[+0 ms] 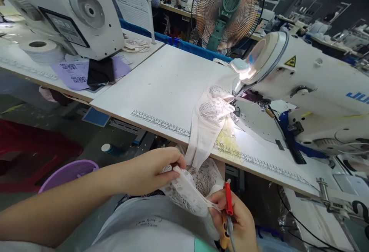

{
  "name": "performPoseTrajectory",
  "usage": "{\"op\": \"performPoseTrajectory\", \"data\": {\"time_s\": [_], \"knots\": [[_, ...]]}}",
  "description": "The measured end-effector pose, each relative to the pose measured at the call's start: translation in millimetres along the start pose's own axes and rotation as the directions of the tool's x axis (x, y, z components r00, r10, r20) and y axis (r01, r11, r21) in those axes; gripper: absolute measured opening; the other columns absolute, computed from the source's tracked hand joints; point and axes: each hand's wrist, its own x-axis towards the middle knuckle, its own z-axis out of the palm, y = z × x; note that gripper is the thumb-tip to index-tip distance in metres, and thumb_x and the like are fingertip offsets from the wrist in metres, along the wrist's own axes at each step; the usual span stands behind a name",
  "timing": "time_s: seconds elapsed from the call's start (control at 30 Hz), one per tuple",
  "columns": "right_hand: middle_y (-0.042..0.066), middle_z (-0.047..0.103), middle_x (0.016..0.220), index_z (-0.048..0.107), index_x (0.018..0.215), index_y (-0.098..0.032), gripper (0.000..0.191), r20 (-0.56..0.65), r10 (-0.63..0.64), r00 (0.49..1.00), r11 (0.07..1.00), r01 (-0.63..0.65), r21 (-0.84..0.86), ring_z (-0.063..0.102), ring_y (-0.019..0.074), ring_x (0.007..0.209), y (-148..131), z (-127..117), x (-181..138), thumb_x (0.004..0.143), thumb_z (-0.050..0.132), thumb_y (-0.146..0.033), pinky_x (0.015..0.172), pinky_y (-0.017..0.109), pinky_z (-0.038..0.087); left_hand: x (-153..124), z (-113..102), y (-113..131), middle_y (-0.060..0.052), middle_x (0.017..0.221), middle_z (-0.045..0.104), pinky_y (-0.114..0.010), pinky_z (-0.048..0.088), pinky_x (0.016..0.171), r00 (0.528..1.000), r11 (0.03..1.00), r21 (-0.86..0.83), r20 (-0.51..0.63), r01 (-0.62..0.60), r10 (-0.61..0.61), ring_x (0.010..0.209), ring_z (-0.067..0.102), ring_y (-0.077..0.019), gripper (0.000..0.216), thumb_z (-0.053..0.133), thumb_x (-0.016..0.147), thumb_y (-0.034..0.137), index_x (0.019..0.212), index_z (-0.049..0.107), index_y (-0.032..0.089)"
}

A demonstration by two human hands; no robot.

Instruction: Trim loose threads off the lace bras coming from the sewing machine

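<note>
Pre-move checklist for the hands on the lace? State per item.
1. Left hand pinches the lace piece: ok.
2. Right hand grips the red snips: ok.
3. Snip blades clear of the lace: cannot tell, the blades are not plainly visible.
4. Lace strip hangs slack over the table edge: ok.
5. Far end of the strip free of the sewing machine foot: cannot tell, glare hides it.
</note>
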Motion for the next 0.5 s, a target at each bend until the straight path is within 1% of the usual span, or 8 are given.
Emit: {"op": "performPoseTrajectory", "data": {"time_s": [0.07,0.1,0.2,0.27,0.33,0.4,0.5], "knots": [[0.002,0.061,0.074,0.044,0.075,-0.022,0.014,-0.065,0.022,0.998,0.999,-0.020,0.033,0.057,0.0157,0.061,3,5,-3,0.078,0.058,-0.018,0.052,0.025,0.042,2,3,0,0.000,0.086,0.057,-0.020,0.042,0.067,0.999,0.999,-0.034,-0.038,-0.007,0.005,0.077,0.053,-0.0130,0.010,0.045,0.078,0.018,0.081,0.054,0.019],[0.002,0.061,0.074,0.044,0.075,-0.022,0.015,-0.108,0.033,0.994,0.998,-0.027,0.052,0.056,0.0156,0.061,3,9,-5,0.077,0.058,-0.018,0.052,0.025,0.041,4,5,-1,0.000,0.083,0.056,-0.020,0.042,0.066,0.998,0.997,-0.070,-0.056,-0.013,0.009,0.076,0.052,-0.0130,0.008,0.046,0.077,0.017,0.078,0.053,0.019],[0.001,0.061,0.072,0.043,0.074,-0.022,0.016,-0.220,0.082,0.972,0.992,-0.058,0.112,0.056,0.0149,0.061,0,18,-7,0.077,0.059,-0.020,0.053,0.024,0.042,6,14,0,0.002,0.076,0.055,-0.020,0.041,0.062,0.995,0.978,-0.208,-0.098,0.012,-0.033,0.071,0.051,-0.0125,0.006,0.045,0.076,0.018,0.075,0.051,0.019],[0.000,0.061,0.070,0.043,0.073,-0.023,0.017,-0.260,0.111,0.959,0.985,-0.071,0.159,0.055,0.0144,0.059,0,22,-7,0.079,0.059,-0.023,0.052,0.024,0.042,8,22,2,0.003,0.071,0.053,-0.020,0.041,0.057,0.983,0.968,-0.248,-0.172,0.025,-0.070,0.066,0.050,-0.0121,0.006,0.044,0.076,0.018,0.075,0.050,0.020],[0.001,0.060,0.068,0.042,0.073,-0.022,0.019,-0.275,0.116,0.954,0.978,-0.062,0.197,0.055,0.0145,0.057,4,25,-6,0.080,0.059,-0.028,0.049,0.024,0.041,10,31,4,0.003,0.073,0.053,-0.022,0.042,0.058,0.957,0.968,-0.251,-0.287,-0.023,-0.052,0.067,0.050,-0.0123,0.004,0.044,0.077,0.019,0.078,0.048,0.021],[0.001,0.060,0.067,0.041,0.073,-0.022,0.022,-0.269,0.102,0.958,0.975,-0.043,0.219,0.054,0.0144,0.055,12,26,-5,0.078,0.061,-0.030,0.046,0.024,0.040,13,41,5,0.002,0.077,0.054,-0.024,0.044,0.063,0.923,0.969,-0.222,-0.385,-0.105,0.012,0.070,0.052,-0.0125,0.010,0.042,0.078,0.018,0.086,0.046,0.022],[0.000,0.061,0.068,0.042,0.072,-0.022,0.023,-0.242,0.111,0.964,0.963,-0.044,0.267,0.056,0.0141,0.056,23,27,-5,0.076,0.063,-0.028,0.047,0.023,0.042,19,53,6,0.001,0.083,0.055,-0.024,0.045,0.064,0.884,0.971,-0.130,-0.452,-0.200,0.121,0.072,0.054,-0.0121,0.025,0.038,0.081,0.015,0.103,0.041,0.024]]}}
